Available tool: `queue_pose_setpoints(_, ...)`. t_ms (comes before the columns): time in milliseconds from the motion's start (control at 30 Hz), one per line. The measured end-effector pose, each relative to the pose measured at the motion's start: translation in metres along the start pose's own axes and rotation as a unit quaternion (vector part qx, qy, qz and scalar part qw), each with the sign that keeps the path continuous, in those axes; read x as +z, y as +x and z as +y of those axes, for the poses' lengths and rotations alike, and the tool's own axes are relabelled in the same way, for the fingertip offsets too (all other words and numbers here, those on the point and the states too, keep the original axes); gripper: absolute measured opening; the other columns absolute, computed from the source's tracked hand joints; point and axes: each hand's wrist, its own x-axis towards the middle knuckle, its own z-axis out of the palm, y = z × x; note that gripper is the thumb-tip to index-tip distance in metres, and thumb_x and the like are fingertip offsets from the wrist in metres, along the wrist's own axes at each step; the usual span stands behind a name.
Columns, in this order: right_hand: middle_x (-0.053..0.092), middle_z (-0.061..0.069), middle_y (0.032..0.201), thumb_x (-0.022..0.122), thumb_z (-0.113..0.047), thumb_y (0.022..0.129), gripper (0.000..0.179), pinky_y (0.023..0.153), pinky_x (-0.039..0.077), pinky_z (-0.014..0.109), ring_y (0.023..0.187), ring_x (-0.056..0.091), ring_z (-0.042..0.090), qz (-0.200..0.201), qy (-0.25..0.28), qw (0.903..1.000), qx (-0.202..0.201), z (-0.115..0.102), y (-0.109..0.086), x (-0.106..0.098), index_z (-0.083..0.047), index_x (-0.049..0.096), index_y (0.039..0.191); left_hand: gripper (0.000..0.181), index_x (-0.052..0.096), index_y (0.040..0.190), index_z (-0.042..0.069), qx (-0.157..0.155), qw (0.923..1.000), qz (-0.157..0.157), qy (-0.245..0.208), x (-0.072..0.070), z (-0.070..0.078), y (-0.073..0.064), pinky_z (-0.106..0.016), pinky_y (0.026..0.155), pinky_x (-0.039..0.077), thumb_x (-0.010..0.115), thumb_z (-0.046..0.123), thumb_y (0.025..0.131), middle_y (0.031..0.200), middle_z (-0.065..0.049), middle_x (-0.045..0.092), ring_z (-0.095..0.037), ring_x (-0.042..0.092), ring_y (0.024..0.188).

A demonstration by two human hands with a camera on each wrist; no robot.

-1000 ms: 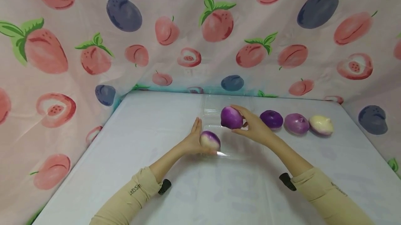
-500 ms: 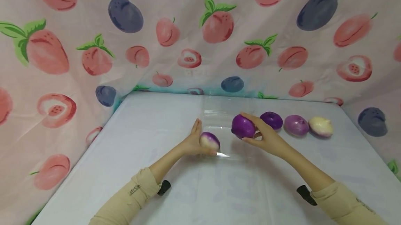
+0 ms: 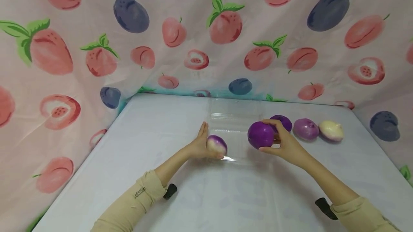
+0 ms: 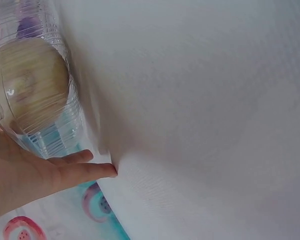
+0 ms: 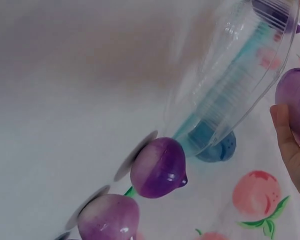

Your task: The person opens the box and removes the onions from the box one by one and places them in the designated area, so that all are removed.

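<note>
A clear plastic box [image 3: 237, 137] with its hinged lid [image 3: 235, 108] laid back stands on the table. Inside, at its left, sits a white-and-purple onion [image 3: 217, 145], pale through the wall in the left wrist view. My left hand [image 3: 194, 148] rests against the box's left side, fingers straight, thumb along the front rim; its fingertips [image 4: 112, 171] touch the table. Over the box's right part, my right hand [image 3: 288, 148] holds a purple onion [image 3: 260, 135] between thumb and fingers. The right wrist view shows this onion [image 5: 294, 97] at its right edge.
Right of the box, a dark purple onion [image 3: 283, 121], a lighter purple onion [image 3: 305, 129] and a yellowish-white onion [image 3: 331, 131] lie in a row. A fruit-printed cloth [image 3: 200, 20] hangs behind the white table [image 3: 155, 124].
My right hand has moved right and toward me with the purple onion, from above the middle of the box to its right part. My left hand has stayed in place.
</note>
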Motion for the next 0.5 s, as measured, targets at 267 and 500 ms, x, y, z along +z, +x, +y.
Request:
queue_pose_setpoints(267,0.043,0.027,0.134,0.075,-0.014,0.08,0.076,0.082,0.056,0.042,0.104,0.061,0.044,0.006,0.003,1.0,-0.001,0.012,-0.003,-0.014,-0.003,0.026,0.137,0.13,-0.015,0.148,0.003,-0.008,0.9999,0.001,0.01,0.0,0.0,0.0,-0.047,0.117,0.018,0.082,0.04,0.07,0.156,-0.012,-0.023,-0.032,-0.006,0.146)
queue_pose_setpoints(500,0.037,0.026,0.135,0.075,-0.009,0.08,0.082,0.081,0.055,0.046,0.104,0.058,0.05,0.037,0.006,0.9993,-0.003,0.023,-0.007,-0.023,-0.006,0.023,0.143,0.131,-0.013,0.148,0.001,-0.004,0.9999,0.008,0.01,0.001,0.001,0.0,-0.048,0.116,0.02,0.083,0.04,0.068,0.157,-0.013,-0.021,-0.034,-0.003,0.146)
